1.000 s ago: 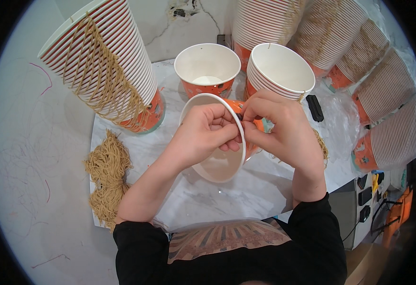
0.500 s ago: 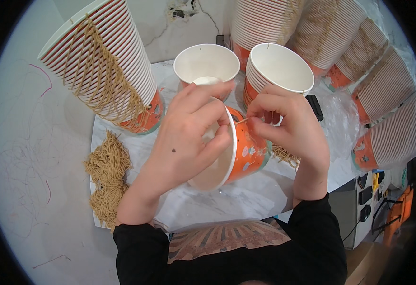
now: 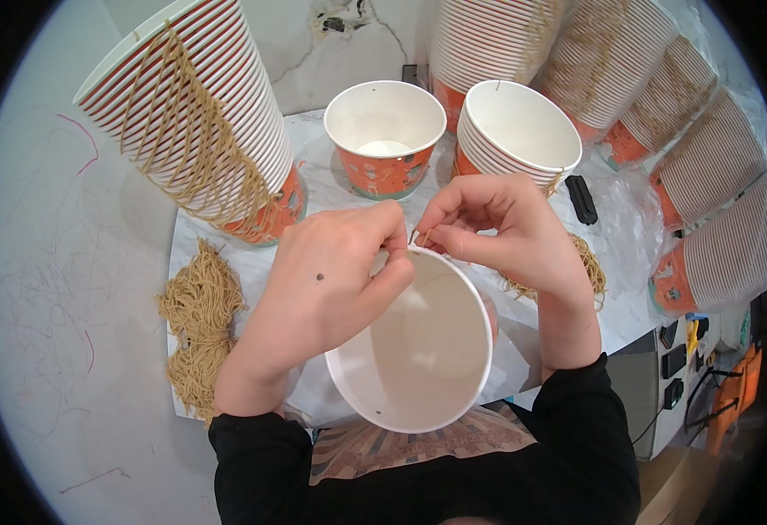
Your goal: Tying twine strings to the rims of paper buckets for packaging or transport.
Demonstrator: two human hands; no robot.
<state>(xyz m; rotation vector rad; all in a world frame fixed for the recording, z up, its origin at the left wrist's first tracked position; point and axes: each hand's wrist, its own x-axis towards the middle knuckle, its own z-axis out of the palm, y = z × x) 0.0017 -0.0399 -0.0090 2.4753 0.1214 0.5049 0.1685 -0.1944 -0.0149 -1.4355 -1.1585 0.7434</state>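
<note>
A large white-lined paper bucket (image 3: 427, 359) is tilted in front of me, its round mouth facing up toward me. My left hand (image 3: 322, 289) is closed in a pinch at the far side of its rim, on a tan string (image 3: 424, 236) by the look of it, though the fingertips hide most of the grip. Just to the right, my right hand (image 3: 506, 227) pinches the same string between thumb and forefinger, a short bit showing at the rim. A small dark hole shows near the bucket's near rim.
A bundle of tan string (image 3: 204, 328) lies at the table's left edge, another (image 3: 586, 271) behind my right wrist. A tall bucket stack (image 3: 217, 114) draped with strings stands left. Behind are a single bucket (image 3: 383, 171), a short stack (image 3: 523, 127) and several plastic-wrapped stacks (image 3: 720, 245) rightward.
The bucket has turned from lying sideways, orange wall showing, to its mouth facing me, and sits nearer. My hands have come closer together at its far rim.
</note>
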